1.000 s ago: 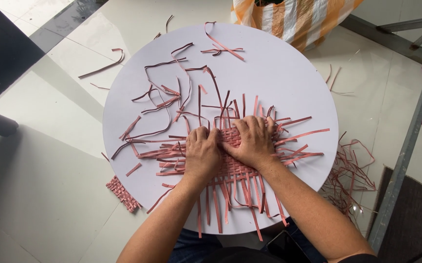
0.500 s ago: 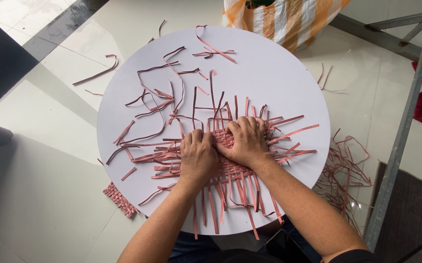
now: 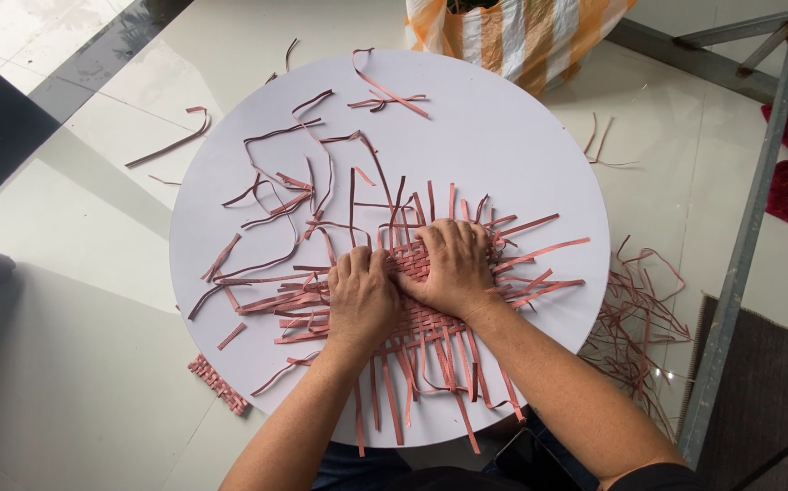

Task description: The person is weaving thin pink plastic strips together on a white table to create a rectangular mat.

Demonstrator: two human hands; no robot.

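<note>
Left hand and right hand press flat on the woven strip mat, grip open, clasping nothing. Risk: loose strip ends may slip out if pressure shifts.

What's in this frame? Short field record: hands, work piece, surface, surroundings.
left hand: palm down, pressing on the mat
right hand: palm down on the mat, beside the left hand, fingers curled
mat: woven from reddish-brown strips, part done, loose ends sticking out on all sides
loose strips: scattered on the table beyond the hands
table: round, white
small woven piece: on the floor at the table's near left edge
strip pile: on the floor to the right
bag: orange and white stripes, beyond the table
</note>
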